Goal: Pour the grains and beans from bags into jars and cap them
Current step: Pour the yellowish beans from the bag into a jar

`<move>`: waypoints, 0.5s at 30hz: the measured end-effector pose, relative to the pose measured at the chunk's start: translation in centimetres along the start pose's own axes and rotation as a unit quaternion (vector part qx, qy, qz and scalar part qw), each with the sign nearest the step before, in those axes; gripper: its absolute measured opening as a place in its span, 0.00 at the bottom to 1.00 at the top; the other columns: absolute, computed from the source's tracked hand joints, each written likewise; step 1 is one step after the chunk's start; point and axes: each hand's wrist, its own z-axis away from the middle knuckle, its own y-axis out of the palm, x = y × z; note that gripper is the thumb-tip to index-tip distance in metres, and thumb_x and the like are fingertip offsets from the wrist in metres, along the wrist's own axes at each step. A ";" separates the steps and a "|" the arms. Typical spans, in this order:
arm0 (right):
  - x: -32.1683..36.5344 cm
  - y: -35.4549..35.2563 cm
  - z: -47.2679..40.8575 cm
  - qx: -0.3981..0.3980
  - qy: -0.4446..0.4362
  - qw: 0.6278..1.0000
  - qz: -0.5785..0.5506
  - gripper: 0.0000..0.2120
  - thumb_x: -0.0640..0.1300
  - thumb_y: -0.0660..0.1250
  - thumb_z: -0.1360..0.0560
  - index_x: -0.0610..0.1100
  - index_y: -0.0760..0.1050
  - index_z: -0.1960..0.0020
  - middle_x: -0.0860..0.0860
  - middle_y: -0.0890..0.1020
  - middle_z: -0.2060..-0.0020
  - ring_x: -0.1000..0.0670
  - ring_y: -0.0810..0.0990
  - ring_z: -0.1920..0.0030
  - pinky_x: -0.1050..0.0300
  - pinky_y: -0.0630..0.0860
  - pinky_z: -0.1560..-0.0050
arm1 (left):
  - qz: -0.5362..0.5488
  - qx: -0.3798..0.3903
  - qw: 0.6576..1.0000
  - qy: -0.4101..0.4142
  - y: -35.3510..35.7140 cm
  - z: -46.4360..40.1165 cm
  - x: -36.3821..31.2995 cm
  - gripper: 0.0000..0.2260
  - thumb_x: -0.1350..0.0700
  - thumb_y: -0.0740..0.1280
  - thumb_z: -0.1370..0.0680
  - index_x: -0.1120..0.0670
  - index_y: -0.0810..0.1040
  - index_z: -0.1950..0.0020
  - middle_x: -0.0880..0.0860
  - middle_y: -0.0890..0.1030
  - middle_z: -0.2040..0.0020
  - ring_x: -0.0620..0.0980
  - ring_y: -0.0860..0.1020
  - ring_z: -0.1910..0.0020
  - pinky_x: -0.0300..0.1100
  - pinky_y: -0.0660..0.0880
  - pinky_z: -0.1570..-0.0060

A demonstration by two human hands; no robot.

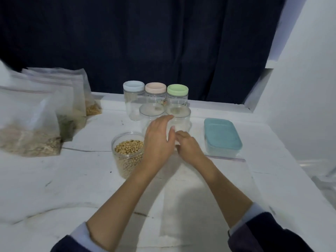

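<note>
Against a dark curtain, the white table (45,179) is carrying an uncapped jar of beans (128,151) near its middle — lying just left of the open left hand (158,140), nearer than the right hand (187,144), which is curling, grip unclear.

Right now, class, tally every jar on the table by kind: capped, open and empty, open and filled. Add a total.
Capped jars: 3 (blue lid, pink lid, green lid)
Open empty jars: 2
Open jar of beans: 1
Total: 6
</note>
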 end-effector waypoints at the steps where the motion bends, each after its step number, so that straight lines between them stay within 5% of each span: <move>1: 1.1 0.9 -0.5 0.032 -0.015 0.999 -0.005 0.20 0.33 0.64 0.25 0.40 0.73 0.34 0.46 0.74 0.34 0.44 0.70 0.35 0.55 0.65 0.41 | -0.014 -0.020 1.000 -0.006 -1.6 -0.8 0.5 0.17 0.55 0.57 0.22 0.59 0.75 0.36 0.56 0.78 0.38 0.53 0.73 0.36 0.47 0.66 0.34; 6: 3.7 5.0 -2.0 0.140 -0.014 0.990 0.027 0.19 0.42 0.69 0.26 0.42 0.74 0.36 0.46 0.72 0.34 0.44 0.69 0.34 0.53 0.66 0.38 | -0.068 -0.019 0.988 -0.138 -7.1 -2.7 6.3 0.14 0.59 0.60 0.20 0.59 0.73 0.36 0.55 0.78 0.39 0.54 0.74 0.39 0.46 0.69 0.40; 10: 4.6 5.8 -2.1 0.097 0.038 0.994 0.042 0.05 0.37 0.65 0.27 0.42 0.79 0.54 0.44 0.79 0.48 0.42 0.76 0.46 0.54 0.71 0.50 | 0.021 0.059 0.962 -0.268 -8.3 -2.5 10.3 0.16 0.58 0.62 0.20 0.58 0.68 0.33 0.55 0.78 0.43 0.54 0.76 0.44 0.43 0.71 0.47; 12: 4.4 5.7 -2.1 0.044 0.094 0.993 -0.055 0.08 0.33 0.63 0.28 0.45 0.76 0.59 0.45 0.80 0.53 0.42 0.78 0.50 0.54 0.72 0.53 | 0.131 0.114 0.929 -0.327 -8.0 -1.7 11.7 0.12 0.58 0.61 0.19 0.59 0.71 0.36 0.56 0.80 0.43 0.54 0.77 0.44 0.43 0.72 0.48; 15: 4.5 4.4 -2.2 -0.069 0.172 0.946 -0.268 0.07 0.32 0.58 0.22 0.42 0.69 0.54 0.45 0.79 0.58 0.45 0.78 0.57 0.57 0.72 0.61 | 0.271 0.117 0.878 -0.377 -7.5 -0.8 12.3 0.15 0.54 0.55 0.17 0.61 0.74 0.39 0.55 0.83 0.49 0.57 0.79 0.45 0.45 0.73 0.49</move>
